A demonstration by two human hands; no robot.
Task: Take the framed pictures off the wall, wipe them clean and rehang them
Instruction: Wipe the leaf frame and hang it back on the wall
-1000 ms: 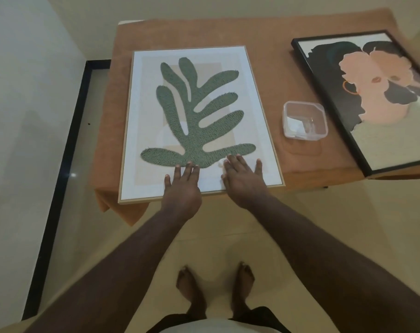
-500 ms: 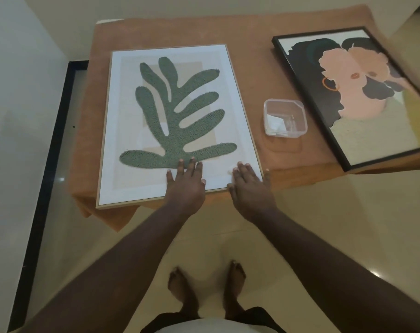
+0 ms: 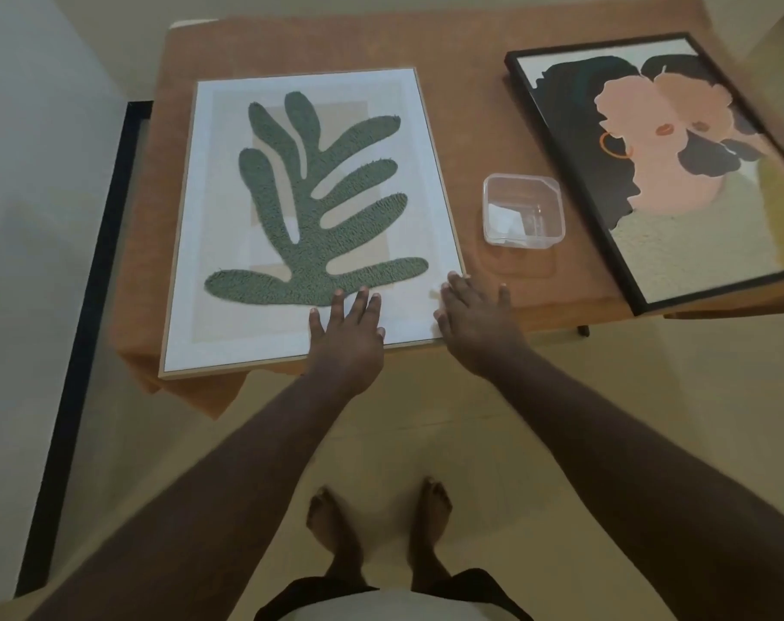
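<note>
On orange-covered table (image 3: 471, 82): leaf picture (image 3: 309, 217) flat, near edge overhanging. Left hand (image 3: 347, 336) flat on glass, fingers straight. Right hand (image 3: 473, 316) at its right corner, fingers spread, holding nothing. Risk: downward press on overhang tips frame off; plastic tub (image 3: 522, 210) just right, easily knocked.

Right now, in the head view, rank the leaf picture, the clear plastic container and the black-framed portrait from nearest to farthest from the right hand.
1. Leaf picture: the right hand lies flat over its near right corner.
2. Clear plastic container: on the cloth beyond the hand, slightly to its right.
3. Black-framed portrait: farthest, at the table's right side, past the container.
</note>
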